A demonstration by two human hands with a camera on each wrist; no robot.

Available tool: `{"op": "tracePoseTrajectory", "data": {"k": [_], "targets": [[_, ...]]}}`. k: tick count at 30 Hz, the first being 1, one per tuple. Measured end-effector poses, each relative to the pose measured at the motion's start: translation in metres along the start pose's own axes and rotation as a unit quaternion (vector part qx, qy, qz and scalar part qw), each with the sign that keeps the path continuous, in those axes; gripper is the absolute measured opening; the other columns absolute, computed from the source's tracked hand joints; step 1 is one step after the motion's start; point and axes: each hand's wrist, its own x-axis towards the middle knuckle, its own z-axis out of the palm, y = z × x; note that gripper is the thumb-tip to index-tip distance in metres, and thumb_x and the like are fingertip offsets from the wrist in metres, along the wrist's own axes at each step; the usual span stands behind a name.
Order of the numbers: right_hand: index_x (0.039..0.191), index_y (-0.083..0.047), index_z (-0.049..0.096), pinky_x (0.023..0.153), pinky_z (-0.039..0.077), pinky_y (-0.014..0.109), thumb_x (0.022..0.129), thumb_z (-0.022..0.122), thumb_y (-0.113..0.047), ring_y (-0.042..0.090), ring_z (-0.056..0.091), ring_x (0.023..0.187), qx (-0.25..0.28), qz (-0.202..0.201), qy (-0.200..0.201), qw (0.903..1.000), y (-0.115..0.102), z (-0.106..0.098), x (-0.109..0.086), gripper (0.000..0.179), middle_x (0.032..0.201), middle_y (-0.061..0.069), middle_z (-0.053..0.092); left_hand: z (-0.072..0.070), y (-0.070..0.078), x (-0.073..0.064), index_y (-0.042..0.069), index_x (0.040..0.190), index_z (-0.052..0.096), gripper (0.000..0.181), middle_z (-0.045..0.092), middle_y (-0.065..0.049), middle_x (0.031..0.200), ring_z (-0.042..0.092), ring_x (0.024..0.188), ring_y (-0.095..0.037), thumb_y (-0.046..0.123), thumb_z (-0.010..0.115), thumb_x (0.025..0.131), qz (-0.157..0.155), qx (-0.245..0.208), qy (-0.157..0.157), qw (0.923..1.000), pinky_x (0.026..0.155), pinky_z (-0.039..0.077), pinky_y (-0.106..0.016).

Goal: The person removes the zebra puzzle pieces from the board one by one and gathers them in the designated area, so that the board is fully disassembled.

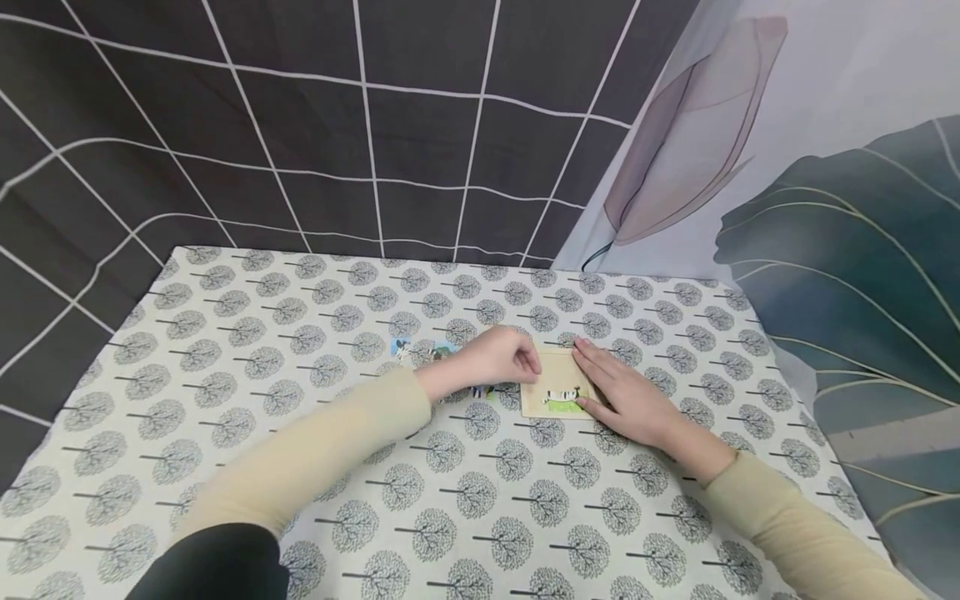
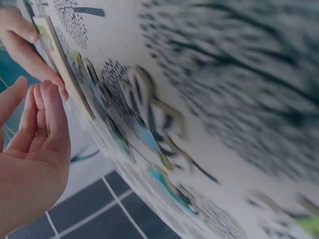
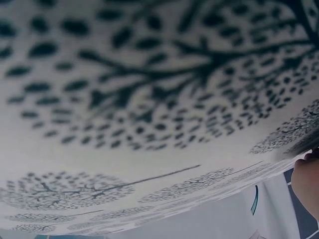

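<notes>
A small pale wooden puzzle board lies on the patterned cloth, with a black, white and green puzzle piece in its lower right part. My right hand rests along the board's right edge, fingers extended and thumb near that piece. Over the board's left side hovers my left hand; its fingers bend loosely, and the left wrist view shows nothing between them. Loose pieces lie left of the board, including a blue one and one partly under the left hand. One striped piece appears close in the left wrist view.
The table is covered by a white cloth printed with grey trees. Behind it hangs a dark curtain with white grid lines, and at the right a pale curtain with large leaf shapes.
</notes>
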Motion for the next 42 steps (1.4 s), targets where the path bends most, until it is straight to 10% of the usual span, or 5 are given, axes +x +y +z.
{"op": "tracePoseTrajectory", "data": {"k": [11,42], "targets": [[0.164,0.001,0.03,0.13,0.028,0.058,0.106,0.059,-0.038,0.042,0.03,0.16,0.002,0.009,-0.009,0.9999,-0.001,-0.002,0.0,0.076,0.175,0.019,0.024,0.022,0.009,0.022,0.006,0.102,0.08,0.013,0.08,-0.005,0.098,0.067,0.081,-0.006,0.005,0.082,0.089,0.017,0.05,-0.023,0.9983,0.078,0.053,-0.012],[0.165,0.001,0.026,0.132,0.026,0.057,0.106,0.06,-0.039,0.041,0.026,0.162,0.009,0.017,-0.029,0.9994,-0.004,-0.003,0.0,0.078,0.177,0.018,0.019,0.035,0.011,0.019,0.011,0.103,0.076,0.023,0.07,0.004,0.092,0.058,0.082,-0.006,0.02,0.089,0.086,0.039,0.158,-0.038,0.9859,0.079,0.048,-0.017]]}}
